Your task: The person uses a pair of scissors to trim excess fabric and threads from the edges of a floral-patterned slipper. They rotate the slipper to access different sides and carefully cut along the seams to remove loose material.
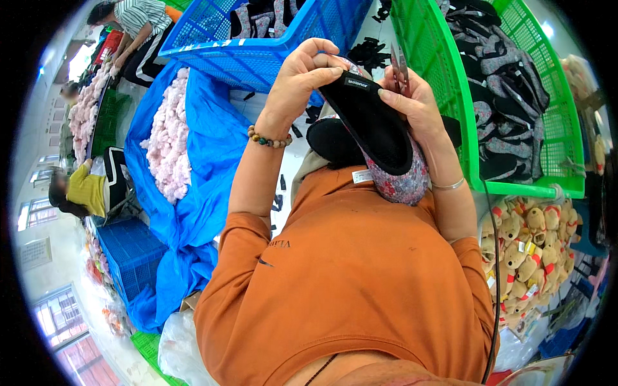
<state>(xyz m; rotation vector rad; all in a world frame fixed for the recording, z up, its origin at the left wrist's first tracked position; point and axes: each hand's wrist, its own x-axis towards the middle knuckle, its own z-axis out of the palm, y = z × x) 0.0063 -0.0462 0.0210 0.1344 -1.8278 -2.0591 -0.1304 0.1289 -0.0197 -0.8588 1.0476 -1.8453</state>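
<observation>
A floral fabric slipper (402, 183) with a black lining hangs between my two hands, its opening turned up toward me. My left hand (295, 80) pinches its far end, thumb next to a small black label. On the other side my right hand (418, 109) grips the slipper's edge, thumb on the rim, while a pair of metal scissors (400, 72) sticks up from the same hand, blades upward. Under the held slipper, a black rounded piece (335, 143) lies over my lap; part of it is hidden, and I cannot tell its kind.
A blue crate (238, 61) stands ahead with floral pieces. At right, a green crate (473, 138) holds many black-and-floral pieces; tan plush toys (531, 251) lie below it. Pink fluffy pieces (170, 138) fill a blue sheet (212, 148) at left. Two people (145, 32) work farther left.
</observation>
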